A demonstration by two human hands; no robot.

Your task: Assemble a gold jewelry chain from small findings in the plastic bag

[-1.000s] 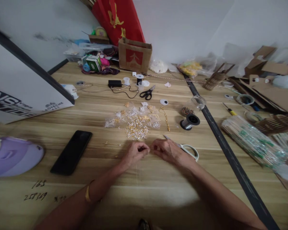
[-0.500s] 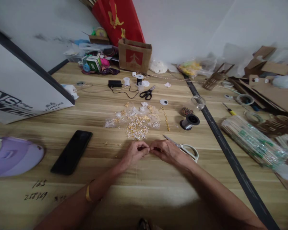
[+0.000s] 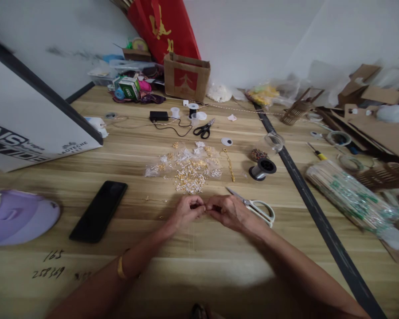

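My left hand point(image 3: 188, 210) and my right hand point(image 3: 226, 211) meet fingertip to fingertip just below a pile of small gold and silver beads point(image 3: 189, 176). Both are closed in a pinch; whatever sits between the fingers is too small to make out. A faint clear thread point(image 3: 191, 239) seems to hang below them over the wooden table. White-handled scissors point(image 3: 261, 210) lie beside my right hand, partly behind it. To the left of my left hand rests a thin fine chain point(image 3: 155, 200). A gold chain point(image 3: 230, 166) lies beyond my right hand.
Small plastic bags of findings point(image 3: 186, 155) surround the pile. A wire spool point(image 3: 262, 169), a jar of beads point(image 3: 267, 148) and black-handled scissors point(image 3: 203, 129) lie farther back. At left are a phone point(image 3: 99, 212) and a purple cap point(image 3: 23, 217); packaged sticks point(image 3: 349, 195) lie at right.
My hands stay pinched together in nearly the same place, with only a slight shift of the fingers. The objects on the table have not moved.
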